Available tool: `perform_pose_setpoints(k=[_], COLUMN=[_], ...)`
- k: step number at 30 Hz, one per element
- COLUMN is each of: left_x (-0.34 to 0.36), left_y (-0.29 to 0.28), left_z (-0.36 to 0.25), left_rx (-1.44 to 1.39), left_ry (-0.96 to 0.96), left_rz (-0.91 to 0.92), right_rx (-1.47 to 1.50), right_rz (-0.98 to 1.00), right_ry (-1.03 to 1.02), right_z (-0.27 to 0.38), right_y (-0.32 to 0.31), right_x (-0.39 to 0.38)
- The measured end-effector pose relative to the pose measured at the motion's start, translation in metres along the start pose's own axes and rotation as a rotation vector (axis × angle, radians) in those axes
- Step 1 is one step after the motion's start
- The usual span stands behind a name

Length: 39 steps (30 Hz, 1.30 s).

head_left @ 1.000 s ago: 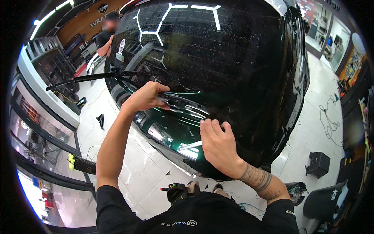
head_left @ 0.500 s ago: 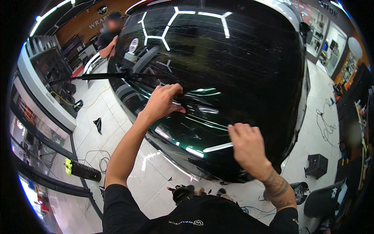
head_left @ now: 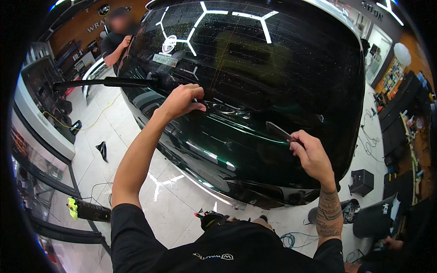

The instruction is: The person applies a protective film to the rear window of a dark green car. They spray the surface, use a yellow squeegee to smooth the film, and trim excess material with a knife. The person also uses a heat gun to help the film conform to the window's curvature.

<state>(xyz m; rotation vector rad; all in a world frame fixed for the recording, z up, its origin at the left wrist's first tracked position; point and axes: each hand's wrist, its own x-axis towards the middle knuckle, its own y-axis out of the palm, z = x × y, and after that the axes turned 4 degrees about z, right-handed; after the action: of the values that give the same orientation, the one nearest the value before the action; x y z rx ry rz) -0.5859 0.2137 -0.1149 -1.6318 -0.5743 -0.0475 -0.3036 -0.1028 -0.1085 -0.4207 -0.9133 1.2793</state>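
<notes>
The rear of a dark green car fills the middle, its glossy panel rippled with reflections below the wide rear window. My left hand is at the window's lower edge, fingers curled and thumb opposed; whatever lies in the grip is too hard to make out. Farther right, my right hand grips a flat dark squeegee by one end, its blade angled up and left over the panel. A black rear wiper arm sticks out to the left, beyond my left hand.
A person in dark clothes stands at the car's far left corner. On the tiled floor lie a black pointed part and a black cylinder at left. At right are a black box, a black bin and loose cables.
My right hand has moved right and slightly up, and the squeegee now shows in it. My left hand has shifted up and left. The view has turned a little.
</notes>
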Motion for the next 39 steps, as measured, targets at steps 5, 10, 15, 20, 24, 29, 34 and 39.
perform_pose_setpoints(k=[5, 10, 15, 20, 24, 29, 34, 39], left_x=[0.0, 0.015, 0.023, 0.026, 0.026, 0.025, 0.025, 0.026], left_y=[0.004, 0.0, -0.004, -0.005, -0.007, -0.004, -0.005, -0.008], left_z=[0.001, -0.005, 0.004, 0.004, 0.006, 0.01, 0.01, 0.008], left_rx=[0.002, -0.036, -0.19, -0.292, -0.344, -0.373, -0.354, -0.322], left_ry=[0.081, 0.17, 0.113, 0.09, 0.081, 0.113, 0.157, 0.163], left_rz=[-0.037, 0.094, 0.2, 0.218, 0.224, 0.224, 0.195, 0.217], right_rx=[0.021, -0.054, -0.227, -0.356, -0.393, -0.474, -0.528, -0.595], right_rz=[0.009, -0.038, -0.097, -0.144, -0.163, -0.176, -0.207, -0.213], right_ry=[-0.085, -0.173, -0.217, -0.246, -0.271, -0.265, -0.262, -0.244], right_z=[0.015, 0.023, 0.019, 0.014, 0.013, 0.016, 0.019, 0.021], right_y=[0.027, 0.071, 0.099, 0.106, 0.114, 0.121, 0.123, 0.125], right_x=[0.027, 0.063, 0.088, 0.093, 0.099, 0.103, 0.103, 0.103])
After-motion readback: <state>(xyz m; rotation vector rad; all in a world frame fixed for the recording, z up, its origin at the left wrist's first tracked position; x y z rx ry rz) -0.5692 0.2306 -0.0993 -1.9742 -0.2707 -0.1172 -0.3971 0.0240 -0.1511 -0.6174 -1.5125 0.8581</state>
